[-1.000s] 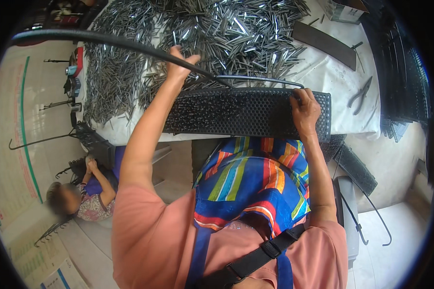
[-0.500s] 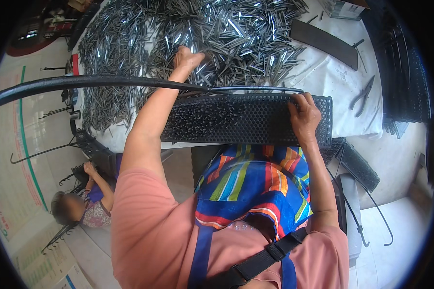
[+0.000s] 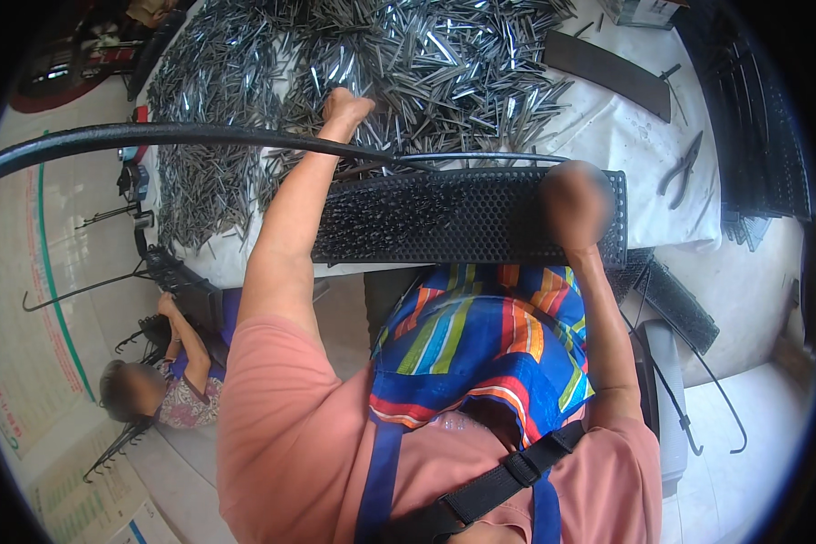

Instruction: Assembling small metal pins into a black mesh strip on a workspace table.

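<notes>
White-covered worktop (image 3: 612, 138) strewn with dark strips (image 3: 458, 82)

The strips spread across its left and far middle. A black perforated panel (image 3: 485, 218) lies along the near edge; pliers (image 3: 690, 160), a dark flat plate (image 3: 606, 74) and a box (image 3: 642, 12) occupy the right, the box farthest.

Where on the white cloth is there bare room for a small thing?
Between the dark plate, the pliers and the perforated panel, the white cloth is bare; also on the pliers' near side, right of the panel. Crowded: the heaped strips around the left hand.

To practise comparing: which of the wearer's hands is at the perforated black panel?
The right hand, at the black panel; the left hand is beyond it, over metal strips.
</notes>
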A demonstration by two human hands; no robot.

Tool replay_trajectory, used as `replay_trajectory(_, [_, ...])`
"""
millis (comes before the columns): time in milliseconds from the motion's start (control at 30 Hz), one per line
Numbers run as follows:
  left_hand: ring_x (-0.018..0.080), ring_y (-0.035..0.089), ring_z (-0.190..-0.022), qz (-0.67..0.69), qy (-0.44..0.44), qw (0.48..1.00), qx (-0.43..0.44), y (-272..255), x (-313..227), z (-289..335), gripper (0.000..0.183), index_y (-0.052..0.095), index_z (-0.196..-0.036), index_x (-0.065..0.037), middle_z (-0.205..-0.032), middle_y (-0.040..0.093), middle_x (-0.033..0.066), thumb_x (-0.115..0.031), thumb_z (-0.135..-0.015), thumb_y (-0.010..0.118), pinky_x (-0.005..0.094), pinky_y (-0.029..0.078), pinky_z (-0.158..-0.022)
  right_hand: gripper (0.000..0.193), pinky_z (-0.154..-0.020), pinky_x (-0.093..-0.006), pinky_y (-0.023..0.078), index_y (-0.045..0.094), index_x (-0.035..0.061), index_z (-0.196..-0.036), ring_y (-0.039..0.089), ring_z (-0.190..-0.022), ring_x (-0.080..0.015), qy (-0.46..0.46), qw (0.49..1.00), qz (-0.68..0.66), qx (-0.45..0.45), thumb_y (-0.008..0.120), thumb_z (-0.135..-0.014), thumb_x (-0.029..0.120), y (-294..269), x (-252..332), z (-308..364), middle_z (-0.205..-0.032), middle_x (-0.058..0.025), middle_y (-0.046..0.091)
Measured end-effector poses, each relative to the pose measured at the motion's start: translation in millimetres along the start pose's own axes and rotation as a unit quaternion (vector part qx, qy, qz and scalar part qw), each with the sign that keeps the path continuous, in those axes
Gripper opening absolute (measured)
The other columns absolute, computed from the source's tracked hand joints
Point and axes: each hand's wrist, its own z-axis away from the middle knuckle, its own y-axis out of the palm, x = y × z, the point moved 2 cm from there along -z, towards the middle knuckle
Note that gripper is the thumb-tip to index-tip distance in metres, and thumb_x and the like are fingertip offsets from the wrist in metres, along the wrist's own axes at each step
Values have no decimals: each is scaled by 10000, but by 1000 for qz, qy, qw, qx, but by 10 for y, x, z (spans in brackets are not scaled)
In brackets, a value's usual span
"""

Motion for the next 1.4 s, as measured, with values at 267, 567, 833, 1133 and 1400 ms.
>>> replay_trajectory(267, [189, 594, -632, 414, -38, 909, -34, -265, 754, -269, 206, 522, -624, 55, -681, 580, 111, -67, -607, 687, 366, 450, -534, 132, -640, -237, 456, 660, 20, -933, 547, -691, -74, 69, 964, -231, -115, 684, -805, 37, 128, -117, 0, -756, -17, 600])
replay_trajectory(567, [299, 642, -660, 779, -49, 625, 29, -838, -470, 499, 79, 585, -786, 65, -741, 626, 162, 77, -717, 620, 414, 560, -649, 175, -699, -258, 459, 672, 0, -939, 592, -735, -112, 15, 919, -382, -101, 614, -880, 154, 81, 764, -835, -831, -52, 662])
replay_trajectory(833, [200, 642, -742, 803, 138, 580, -24, -844, -1338, 985, 257, 576, -928, -21, -837, 645, 82, 56, -710, 688, 334, 538, -717, 503, -745, -301, 469, 643, 13, -965, 599, -782, -187, 262, 619, -740, 1, 476, -929, 486, 1054, 1883, -1524, -908, -71, 655])
replay_trajectory(1133, [168, 626, -708, 792, 101, 598, 66, -761, -1373, 875, 263, 561, -931, -41, -837, 636, 59, -14, -722, 717, 301, 519, -679, 471, -690, -338, 470, 642, -45, -935, 582, -733, -212, 109, 859, -491, -99, 504, -921, 406, 1253, 1638, -1714, -845, -104, 649])
replay_trajectory(1400, [212, 625, -667, 857, 19, 506, 94, -449, -1289, 523, 198, 554, -905, -19, -787, 615, 89, -38, -761, 689, 354, 535, -606, 562, -827, -406, 484, 625, 19, -1014, 596, -875, -256, 336, 552, -762, 49, 417, -933, 535, 1380, 1530, -1779, -866, -131, 626])
